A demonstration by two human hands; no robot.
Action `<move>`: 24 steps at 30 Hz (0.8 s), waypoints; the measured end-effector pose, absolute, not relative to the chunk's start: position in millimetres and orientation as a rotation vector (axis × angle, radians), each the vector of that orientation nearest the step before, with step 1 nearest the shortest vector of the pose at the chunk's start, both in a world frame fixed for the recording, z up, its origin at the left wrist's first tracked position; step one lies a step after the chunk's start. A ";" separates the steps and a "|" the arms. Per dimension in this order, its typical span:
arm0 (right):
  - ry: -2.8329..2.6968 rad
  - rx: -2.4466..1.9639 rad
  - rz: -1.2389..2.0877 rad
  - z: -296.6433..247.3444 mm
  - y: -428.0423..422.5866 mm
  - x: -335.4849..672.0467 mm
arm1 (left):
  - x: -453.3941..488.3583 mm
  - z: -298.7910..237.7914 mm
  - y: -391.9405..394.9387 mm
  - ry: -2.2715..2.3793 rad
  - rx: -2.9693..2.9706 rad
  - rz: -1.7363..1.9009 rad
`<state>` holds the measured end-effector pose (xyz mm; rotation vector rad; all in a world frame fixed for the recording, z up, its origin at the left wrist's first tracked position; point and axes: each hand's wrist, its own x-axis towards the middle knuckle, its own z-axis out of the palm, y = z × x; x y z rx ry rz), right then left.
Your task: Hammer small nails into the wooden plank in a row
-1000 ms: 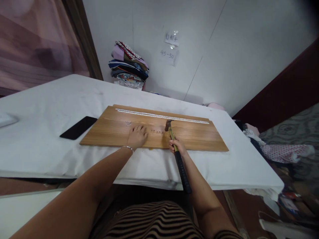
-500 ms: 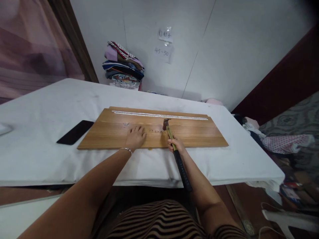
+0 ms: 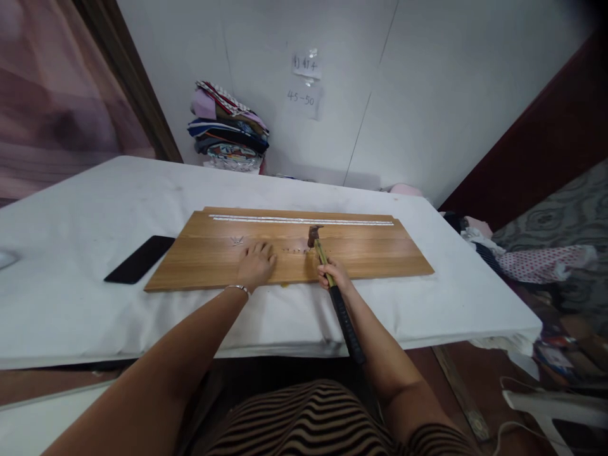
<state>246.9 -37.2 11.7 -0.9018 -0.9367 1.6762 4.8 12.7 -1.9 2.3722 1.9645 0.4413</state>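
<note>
My right hand (image 3: 334, 273) is closed around the handle of a claw hammer (image 3: 338, 301), gripping it above the black lower grip. The rusty hammer head is over a row of several nails (image 3: 294, 251) standing in the wooden board (image 3: 370, 253). Whether the head touches a nail I cannot tell. My left hand (image 3: 256, 263) lies flat on the board, left of the row, fingers stretched out. Just beyond its fingers is a small pile of loose nails (image 3: 236, 240). Two white strips (image 3: 304, 220) run along the board's far side.
The board lies on a table with a white cloth (image 3: 266, 323). A black flat tablet-like object (image 3: 139, 259) is left of it. Folded clothes (image 3: 230, 126) are stacked at the back by the wall. A white plastic stool (image 3: 551, 408) stands on the floor at lower right.
The view has shifted slightly. Both hands keep their places on the board and hammer, and the hammer head stays over the nail row.
</note>
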 end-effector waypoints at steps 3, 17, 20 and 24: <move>-0.921 -0.927 1.690 11.9 -37.6 247.0 | 4.5 -3.4 13.7 1.961 2.363 0.441; -0.936 -0.926 1.703 17.5 -39.7 247.9 | 5.4 3.1 10.9 1.956 2.366 0.421; -0.942 -0.908 1.704 18.5 -40.1 247.4 | 5.4 2.2 11.0 1.958 2.365 0.429; -0.919 -0.944 1.676 17.6 -39.8 245.3 | 5.7 0.4 11.2 1.966 2.362 0.435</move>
